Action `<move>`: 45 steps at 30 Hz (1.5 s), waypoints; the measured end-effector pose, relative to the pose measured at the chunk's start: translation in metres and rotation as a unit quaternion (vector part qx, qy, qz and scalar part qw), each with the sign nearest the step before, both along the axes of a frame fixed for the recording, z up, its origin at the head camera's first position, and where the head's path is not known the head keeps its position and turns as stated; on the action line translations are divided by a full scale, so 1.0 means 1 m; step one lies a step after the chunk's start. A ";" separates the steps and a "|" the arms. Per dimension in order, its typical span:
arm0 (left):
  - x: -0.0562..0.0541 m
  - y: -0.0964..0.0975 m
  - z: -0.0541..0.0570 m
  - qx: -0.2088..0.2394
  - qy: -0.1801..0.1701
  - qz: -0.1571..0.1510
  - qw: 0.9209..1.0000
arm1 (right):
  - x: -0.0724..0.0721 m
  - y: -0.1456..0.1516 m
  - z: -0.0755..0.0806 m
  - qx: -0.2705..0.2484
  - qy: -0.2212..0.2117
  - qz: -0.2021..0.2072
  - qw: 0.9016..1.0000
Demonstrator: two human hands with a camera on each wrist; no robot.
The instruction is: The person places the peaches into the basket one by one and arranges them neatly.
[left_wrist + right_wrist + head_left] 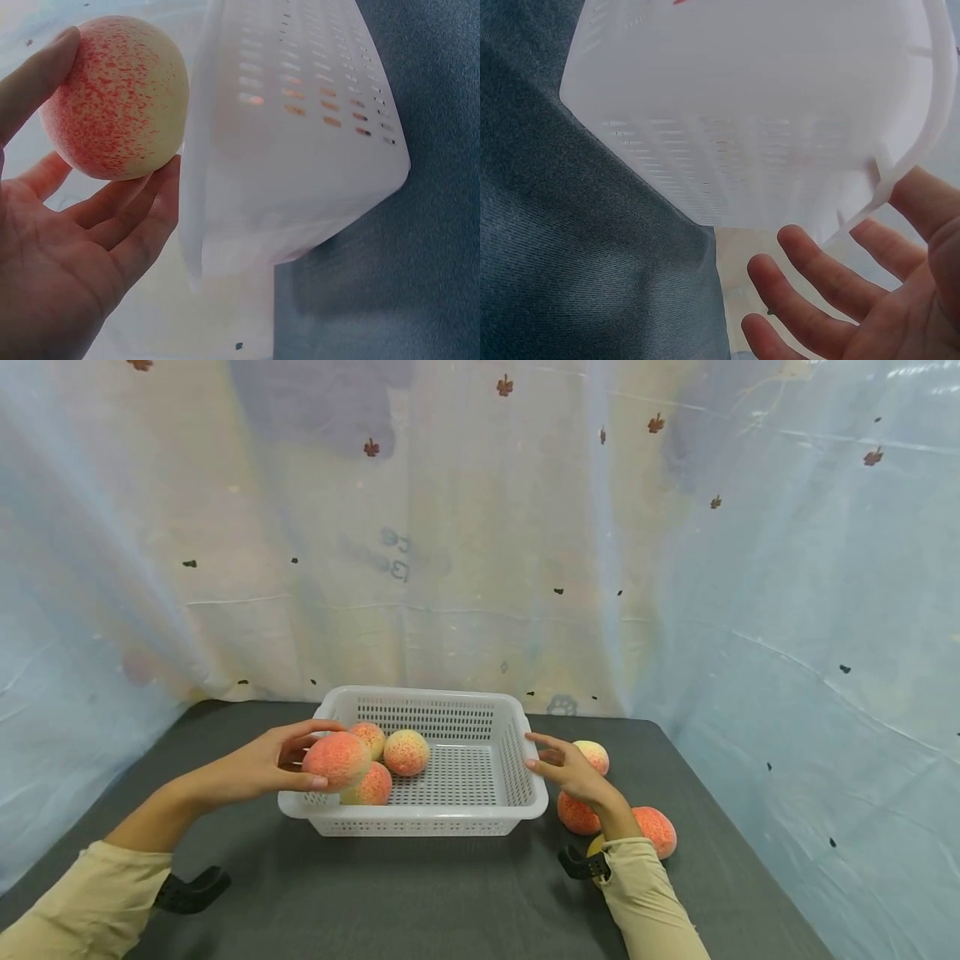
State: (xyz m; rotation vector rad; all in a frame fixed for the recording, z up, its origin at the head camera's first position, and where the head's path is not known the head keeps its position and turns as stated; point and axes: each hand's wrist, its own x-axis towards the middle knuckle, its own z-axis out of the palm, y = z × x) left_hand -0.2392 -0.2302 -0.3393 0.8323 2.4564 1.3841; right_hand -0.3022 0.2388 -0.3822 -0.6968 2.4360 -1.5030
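Pink-flushed peach (336,762) in its grasp, thumb and fingers parted to the fruit's width, the left hand (264,765) is the nearer one, above the 9 o'clock rim of a white basket (420,812) lying lengthwise 9 to 3. The right hand (572,772), loosely spread, holding nothing, is at the 3 o'clock rim. Dark cloth (390,893) lies beneath; printed sheeting (465,510) hangs at 12.

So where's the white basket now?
In the head view, the white basket sits near the far edge of the table, between the left hand and the right hand, with loose peaches to its right.
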 end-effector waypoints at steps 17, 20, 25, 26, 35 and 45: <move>-0.013 0.025 -0.005 -0.001 0.009 -0.009 1.000 | 0.000 0.001 -0.001 -0.002 0.000 0.001 1.000; -0.016 0.029 -0.007 -0.002 0.008 -0.005 1.000 | -0.001 0.000 0.000 -0.003 0.000 0.002 1.000; -0.022 0.035 -0.011 0.006 0.007 0.004 1.000 | -0.001 0.000 0.001 -0.005 0.004 0.003 1.000; -0.023 0.037 -0.012 0.009 0.008 0.000 1.000 | -0.001 0.000 0.001 -0.006 0.005 0.004 1.000; -0.028 0.052 -0.022 0.017 0.009 -0.014 1.000 | -0.001 0.001 -0.002 -0.005 -0.002 0.005 1.000; -0.027 0.070 -0.030 -0.018 0.033 0.010 0.999 | -0.001 -0.001 -0.002 0.001 -0.004 -0.002 1.000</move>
